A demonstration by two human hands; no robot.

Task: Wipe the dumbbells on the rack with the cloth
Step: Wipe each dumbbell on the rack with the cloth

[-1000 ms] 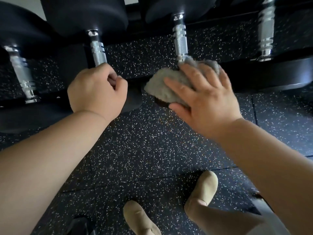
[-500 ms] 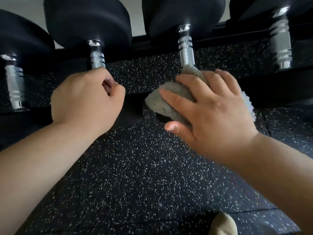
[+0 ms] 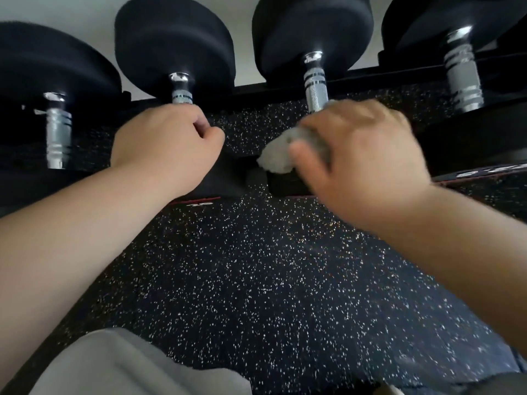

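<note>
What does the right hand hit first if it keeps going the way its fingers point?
Likely the chrome handle of the third dumbbell from the left: the right hand, gripping the grey cloth, points up it. The black head follows. Depth unclear.

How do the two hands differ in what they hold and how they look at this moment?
The left hand grips the bare metal handle of the second dumbbell from the left; the right hand holds a grey cloth against the lower end of the third dumbbell's handle. The left hand is a closed fist and sharp; the right hand's fingers spread over the cloth and look motion-blurred. Both reach the same row of racked dumbbells.
</note>
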